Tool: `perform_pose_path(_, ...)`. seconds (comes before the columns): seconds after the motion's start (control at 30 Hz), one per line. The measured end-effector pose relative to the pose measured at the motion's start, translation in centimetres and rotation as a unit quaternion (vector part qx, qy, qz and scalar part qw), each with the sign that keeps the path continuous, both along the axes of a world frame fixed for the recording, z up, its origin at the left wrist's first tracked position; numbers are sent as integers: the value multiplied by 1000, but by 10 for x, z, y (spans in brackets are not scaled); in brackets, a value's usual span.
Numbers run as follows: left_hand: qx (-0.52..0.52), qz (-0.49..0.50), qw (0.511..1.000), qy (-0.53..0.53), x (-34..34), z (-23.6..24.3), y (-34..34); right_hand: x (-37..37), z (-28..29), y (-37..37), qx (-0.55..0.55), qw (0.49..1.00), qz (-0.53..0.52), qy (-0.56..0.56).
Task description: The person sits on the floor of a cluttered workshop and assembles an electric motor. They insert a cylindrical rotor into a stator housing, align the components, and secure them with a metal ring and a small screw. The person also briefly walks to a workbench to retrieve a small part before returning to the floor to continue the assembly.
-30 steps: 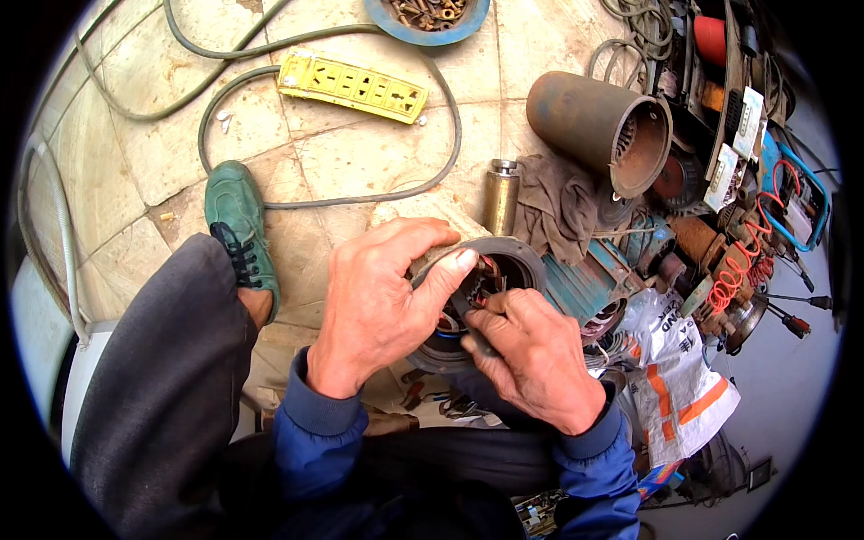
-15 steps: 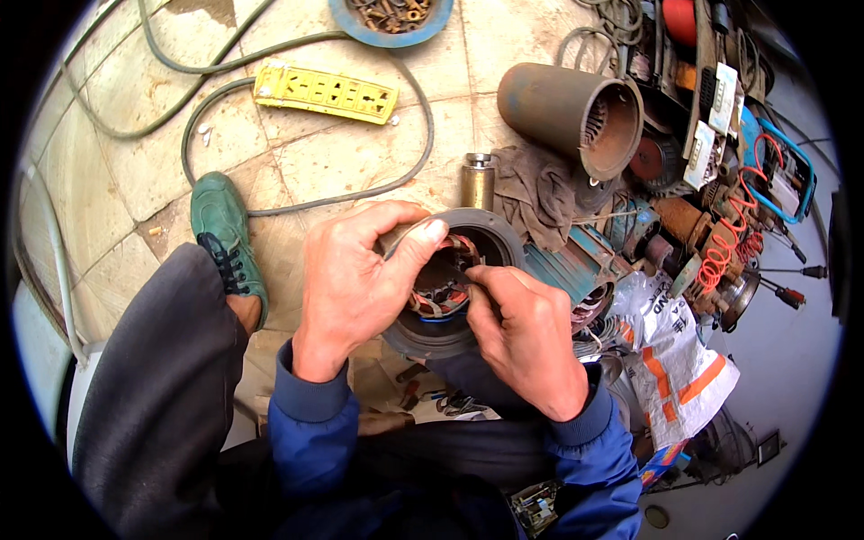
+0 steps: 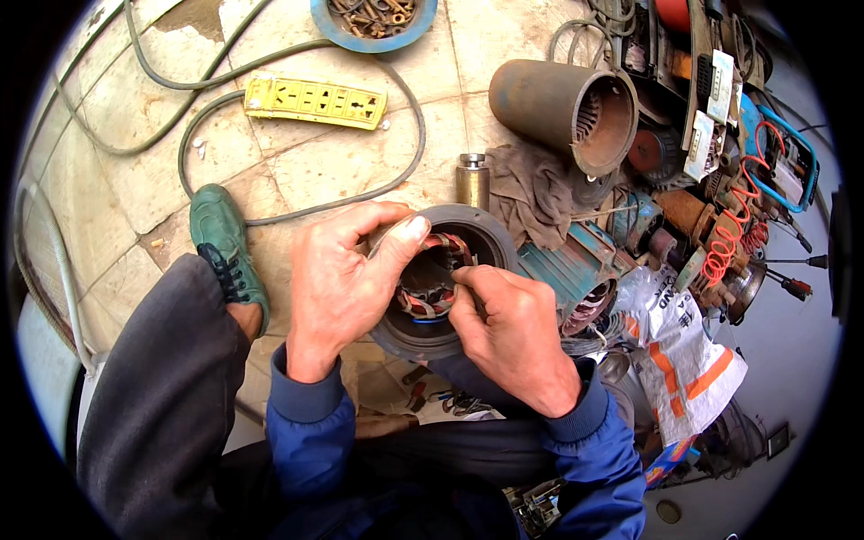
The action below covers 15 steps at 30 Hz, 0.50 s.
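A round grey motor stator housing [image 3: 490, 236] lies open toward me, with copper windings [image 3: 430, 297] wrapped in red and white inside. My left hand [image 3: 337, 279] grips its near-left rim, thumb pressed on the top edge. My right hand [image 3: 513, 328] reaches into the opening from the right, and its fingertips pinch the windings at the bore's edge. Both forearms wear blue sleeves. Part of the housing's lower rim is hidden behind my hands.
A yellow power strip [image 3: 315, 99] and grey-green cable [image 3: 270, 211] lie on the tiled floor. A rusty cylinder [image 3: 562, 112], a brass-coloured can [image 3: 472, 180], a rag [image 3: 535, 193], a blue bowl of bolts [image 3: 373, 16], red-wired parts [image 3: 733, 238] and a white sack [image 3: 684, 360] crowd the right. My green shoe [image 3: 220, 238] is left.
The view has shifted slightly, so the stator sits a little higher. My right-hand fingers have moved deeper onto the windings; my left hand keeps its hold on the rim.
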<state>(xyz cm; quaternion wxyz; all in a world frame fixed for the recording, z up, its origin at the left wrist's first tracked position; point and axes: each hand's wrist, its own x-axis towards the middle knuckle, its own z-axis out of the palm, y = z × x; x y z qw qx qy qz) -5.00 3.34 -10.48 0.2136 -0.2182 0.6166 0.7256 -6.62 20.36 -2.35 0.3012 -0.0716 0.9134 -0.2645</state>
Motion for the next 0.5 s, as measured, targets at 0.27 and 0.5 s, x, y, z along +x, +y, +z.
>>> perform_pose_path(0.27,-43,4,999,9,-4,-1,1,3,0,-10,1,1000,12,26)
perform_pose_path(0.5,-55,47,997,3,-2,0,3,5,3,-14,21,999,44,5)
